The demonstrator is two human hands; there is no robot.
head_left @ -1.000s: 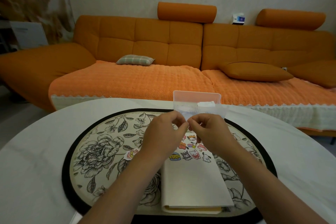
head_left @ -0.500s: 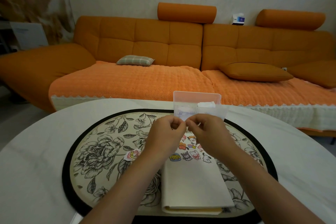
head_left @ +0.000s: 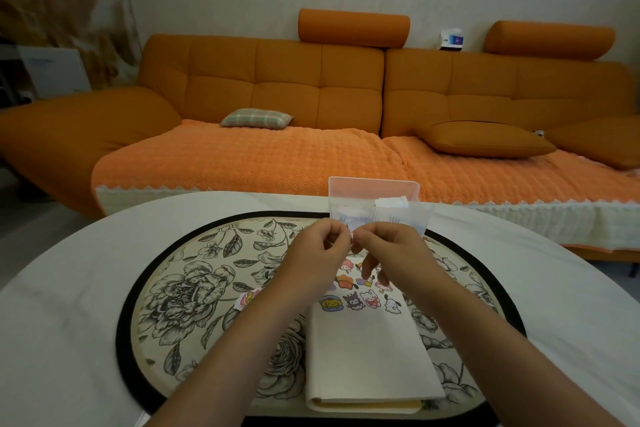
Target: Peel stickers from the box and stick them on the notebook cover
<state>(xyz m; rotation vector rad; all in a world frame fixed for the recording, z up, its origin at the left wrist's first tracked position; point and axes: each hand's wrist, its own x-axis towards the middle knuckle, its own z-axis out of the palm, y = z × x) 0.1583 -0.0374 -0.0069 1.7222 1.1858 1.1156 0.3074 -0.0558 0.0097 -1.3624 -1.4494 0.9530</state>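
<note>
Left hand and right hand are meeting in the air over the far half of the floral mat. The thumb and forefinger tips of each hand are pinching the same small pale sticker between them. The other fingers are curling loosely under the palms. I cannot tell whether the sticker is coming off its backing.

The box, translucent with its lid standing up, is sitting at the mat's far edge, just beyond the fingertips, with papers showing inside.

The notebook, cream cover up, is lying on the near right part of the mat, spine toward the near edge. A cluster of cartoon stickers is sitting on its far end, partly under the right hand.

One loose sticker is lying on the mat left of the left wrist. The white table is carrying the mat, with an orange sofa behind.
</note>
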